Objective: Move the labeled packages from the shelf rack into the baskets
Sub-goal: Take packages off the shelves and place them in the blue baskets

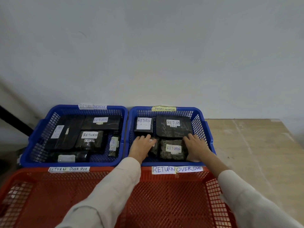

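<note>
Reaching over the red basket point(148, 203) into the right blue basket point(199, 122), resting left hand point(141, 145) on a small package point(154, 148) and right hand point(195, 146) beside the labeled package point(172, 150), hands spread flat, gripping nothing. Probably settling them in: pressing lightly, keeping labels upward, sparing the rear package point(174, 129).

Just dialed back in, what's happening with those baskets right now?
A person has both hands down inside the right blue basket. The left hand rests on a small dark package, and the right hand lies flat beside a mottled package labelled RETURN. Two more RETURN packages lie behind them. The left blue basket already holds several packages. A red basket sits in front.
</note>
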